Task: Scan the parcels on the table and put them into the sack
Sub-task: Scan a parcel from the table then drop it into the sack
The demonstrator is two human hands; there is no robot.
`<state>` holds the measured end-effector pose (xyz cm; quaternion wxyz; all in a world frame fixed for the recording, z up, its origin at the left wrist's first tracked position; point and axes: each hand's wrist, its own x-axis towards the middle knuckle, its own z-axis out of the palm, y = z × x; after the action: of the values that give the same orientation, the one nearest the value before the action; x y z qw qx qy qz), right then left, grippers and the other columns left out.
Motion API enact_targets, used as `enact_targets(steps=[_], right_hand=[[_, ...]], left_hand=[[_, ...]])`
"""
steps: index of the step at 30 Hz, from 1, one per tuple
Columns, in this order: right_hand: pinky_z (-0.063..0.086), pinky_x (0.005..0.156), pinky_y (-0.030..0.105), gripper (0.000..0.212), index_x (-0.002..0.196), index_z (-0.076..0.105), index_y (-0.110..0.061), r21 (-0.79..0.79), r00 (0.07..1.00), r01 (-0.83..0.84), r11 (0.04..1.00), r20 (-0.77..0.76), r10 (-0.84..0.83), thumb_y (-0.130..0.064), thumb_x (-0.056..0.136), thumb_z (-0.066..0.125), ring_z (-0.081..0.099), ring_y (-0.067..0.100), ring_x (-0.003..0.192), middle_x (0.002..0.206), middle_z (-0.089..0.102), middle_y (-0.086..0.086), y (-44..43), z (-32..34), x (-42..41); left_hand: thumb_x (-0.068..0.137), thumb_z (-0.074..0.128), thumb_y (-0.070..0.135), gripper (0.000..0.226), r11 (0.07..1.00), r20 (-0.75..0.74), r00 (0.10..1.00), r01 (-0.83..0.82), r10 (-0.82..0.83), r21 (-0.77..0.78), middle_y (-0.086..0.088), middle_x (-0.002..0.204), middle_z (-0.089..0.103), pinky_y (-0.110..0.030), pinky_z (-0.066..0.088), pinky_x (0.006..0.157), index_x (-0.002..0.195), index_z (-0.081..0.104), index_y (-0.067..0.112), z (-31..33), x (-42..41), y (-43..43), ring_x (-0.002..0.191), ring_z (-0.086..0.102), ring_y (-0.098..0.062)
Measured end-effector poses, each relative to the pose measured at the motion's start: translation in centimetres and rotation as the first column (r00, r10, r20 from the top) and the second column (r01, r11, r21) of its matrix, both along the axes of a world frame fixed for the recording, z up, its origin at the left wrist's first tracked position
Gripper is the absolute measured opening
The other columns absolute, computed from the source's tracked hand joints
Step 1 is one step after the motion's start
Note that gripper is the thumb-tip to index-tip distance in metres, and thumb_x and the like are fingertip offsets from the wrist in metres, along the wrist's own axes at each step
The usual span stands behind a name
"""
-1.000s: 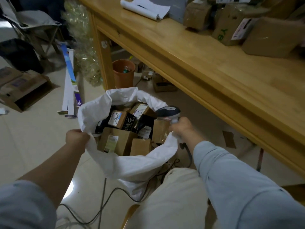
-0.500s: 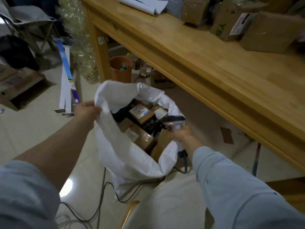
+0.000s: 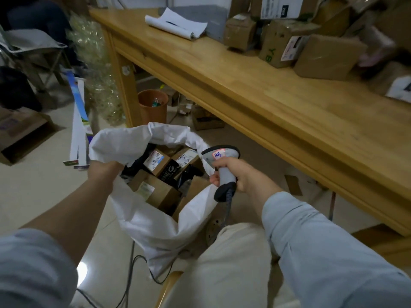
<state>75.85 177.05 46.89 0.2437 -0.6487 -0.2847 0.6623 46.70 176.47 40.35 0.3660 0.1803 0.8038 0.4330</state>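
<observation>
The left hand [image 3: 104, 172] grips the white sack [image 3: 142, 218] by its rim to hold its mouth wide. The right hand [image 3: 240, 176] holds the scanner [image 3: 222, 165], ready. More parcels [image 3: 329, 56] wait on the worktop [image 3: 266, 96].

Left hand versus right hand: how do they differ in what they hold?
The left hand grips the white sack by its left rim; the right hand wraps the handle of a barcode scanner at the right rim. The left hand's forearm is bare; the right hand's sleeve reaches nearer the wrist. Both hands sit at the sack's mouth.
</observation>
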Motion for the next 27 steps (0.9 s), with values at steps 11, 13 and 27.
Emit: enact_targets(steps=[11,13,27], right_hand=[[0.048,0.037,0.020,0.015,0.091,0.049,0.000,0.077,0.975,0.102,0.992,-0.207,-0.084,-0.013,0.095,0.054,0.055,0.015,0.035,0.047,0.059,0.012,-2.2,5.9,2.4],[0.048,0.036,0.020,0.016,0.089,0.049,0.001,0.090,0.973,0.125,0.988,-0.207,-0.104,-0.013,0.094,0.055,0.055,0.015,0.034,0.047,0.059,0.012,-2.6,6.3,2.9],[0.043,0.034,0.017,0.030,0.113,0.047,0.006,0.169,0.792,0.291,0.942,-0.594,-0.139,-0.017,0.094,0.050,0.054,0.012,0.035,0.051,0.059,0.009,1.7,13.6,7.0]], left_hand=[[0.082,0.069,0.005,0.040,0.899,0.063,0.901,0.433,-0.430,-0.059,-0.015,0.114,0.057,-0.039,0.047,0.085,0.118,0.053,-0.006,2.0,7.0,-2.3,0.101,0.055,-0.032],[0.085,0.069,0.008,0.033,0.861,0.077,0.862,0.505,-0.500,-0.066,-0.010,0.115,0.054,-0.033,0.042,0.084,0.113,0.055,-0.001,1.9,9.1,-2.5,0.104,0.052,-0.028],[0.089,0.064,0.018,0.034,0.711,-0.172,0.750,0.661,-0.639,0.241,-0.012,0.125,0.059,-0.037,0.045,0.100,0.121,0.062,0.007,15.2,16.8,7.4,0.114,0.055,-0.028]])
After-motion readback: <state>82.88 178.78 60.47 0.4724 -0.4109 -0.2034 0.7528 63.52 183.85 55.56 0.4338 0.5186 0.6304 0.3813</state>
